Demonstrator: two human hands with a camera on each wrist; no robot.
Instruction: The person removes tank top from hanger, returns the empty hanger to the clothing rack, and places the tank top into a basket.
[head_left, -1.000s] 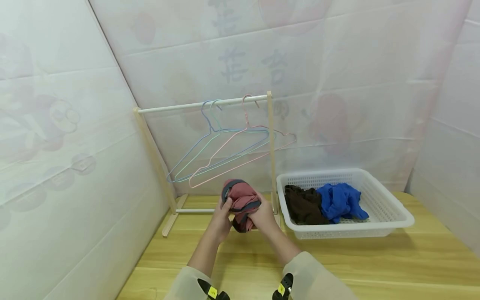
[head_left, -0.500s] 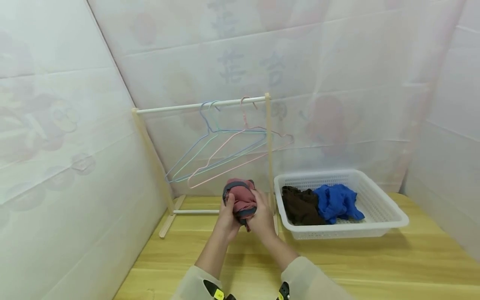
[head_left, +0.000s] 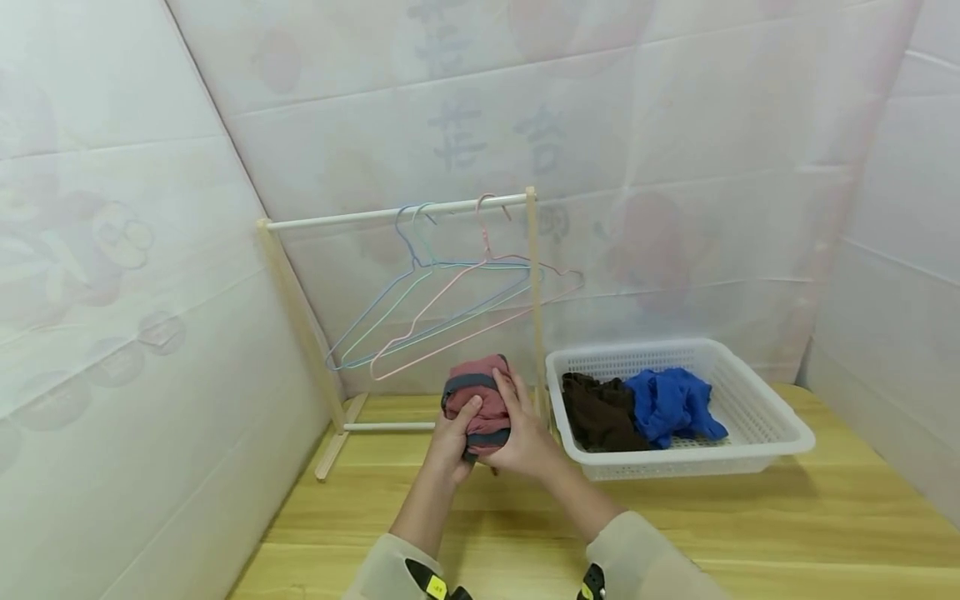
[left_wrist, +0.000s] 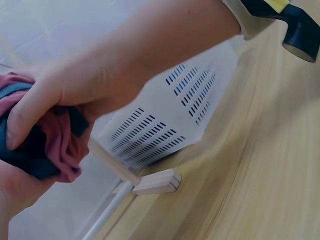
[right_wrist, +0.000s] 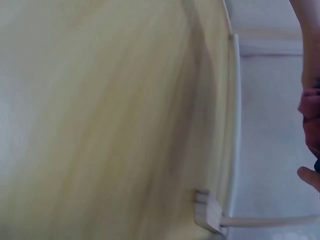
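A bunched dusty-pink garment [head_left: 480, 400] with dark grey trim is held up between both hands, in front of the rack. My left hand [head_left: 450, 443] grips it from the left, its thumb lying across the cloth. On the other side my right hand [head_left: 529, 440] holds it with fingers bent over the top. In the left wrist view the left thumb presses on the folds of the garment [left_wrist: 60, 142]. Only a sliver of the garment [right_wrist: 311, 122] shows at the right edge of the right wrist view. What kind of garment it is cannot be told.
Behind the hands a wooden rack [head_left: 534, 275] with a white rail carries a blue hanger [head_left: 367, 310], a green hanger [head_left: 390, 315] and a pink hanger [head_left: 431, 310]. To the right, a white basket [head_left: 780, 417] contains a brown cloth [head_left: 600, 412] and a blue cloth [head_left: 671, 408].
Both hands have turned and gathered the garment into a tighter bundle. The loose fold that hung below has been tucked up, and the right fingers now reach higher over it.
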